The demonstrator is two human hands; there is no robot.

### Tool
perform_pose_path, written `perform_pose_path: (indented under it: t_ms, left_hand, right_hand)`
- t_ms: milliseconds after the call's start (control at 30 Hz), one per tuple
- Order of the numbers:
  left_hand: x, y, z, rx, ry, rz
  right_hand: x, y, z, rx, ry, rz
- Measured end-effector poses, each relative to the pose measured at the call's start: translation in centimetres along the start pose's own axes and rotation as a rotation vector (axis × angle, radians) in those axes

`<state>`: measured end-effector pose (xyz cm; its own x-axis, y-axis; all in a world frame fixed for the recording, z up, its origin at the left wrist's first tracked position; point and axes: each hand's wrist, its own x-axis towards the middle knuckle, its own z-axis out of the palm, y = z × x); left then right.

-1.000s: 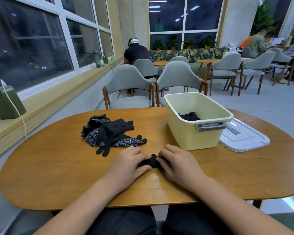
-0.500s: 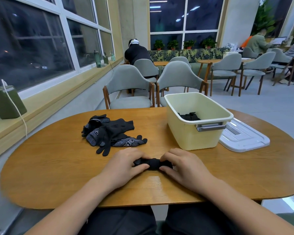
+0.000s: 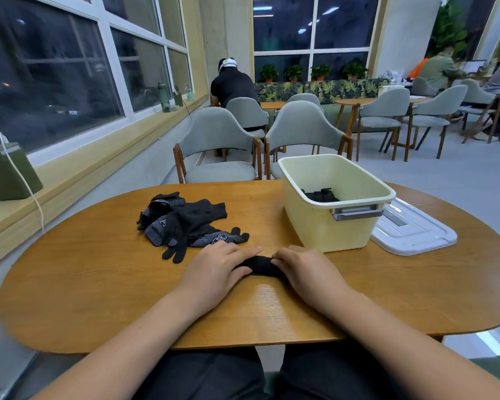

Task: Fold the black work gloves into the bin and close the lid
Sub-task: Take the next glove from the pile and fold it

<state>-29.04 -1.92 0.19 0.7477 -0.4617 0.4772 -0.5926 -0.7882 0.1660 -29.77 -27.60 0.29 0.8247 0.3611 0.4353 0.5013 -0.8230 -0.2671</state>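
A: Where does the folded glove [image 3: 260, 265] lie?
B: On the table [image 3: 98, 284], between both hands, with its long axis going left to right. The left hand [image 3: 217, 267] grips one end and the right hand [image 3: 306, 269] the other, fingers curled over it.
A: And the bin [image 3: 329, 229]?
B: Just behind, to the right, and open. The right hand is nearer, and the way over the rim looks free. The lid [image 3: 413, 232] lies further right, the loose gloves [image 3: 185, 220] further left.

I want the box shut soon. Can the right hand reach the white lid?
Probably yes: the lid lies uncovered beside the bin, nothing between it and the right hand, though that hand holds a rolled glove.
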Motion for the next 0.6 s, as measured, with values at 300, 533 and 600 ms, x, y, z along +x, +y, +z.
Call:
perform_pose_path:
  t_ms: [300, 533, 600]
  left_hand:
    - [1.1, -0.6, 0.3, -0.083, -0.064, -0.060]
    - [1.7, -0.5, 0.3, -0.069, -0.085, -0.075]
    - [1.8, -0.5, 0.2, -0.062, -0.089, -0.072]
  right_hand:
    - [0.4, 0.2, -0.5, 0.094, -0.077, -0.027]
    - [0.7, 1.1, -1.5, 0.160, -0.147, -0.081]
    - [1.0, 1.2, -1.4, 0.164, -0.138, -0.088]
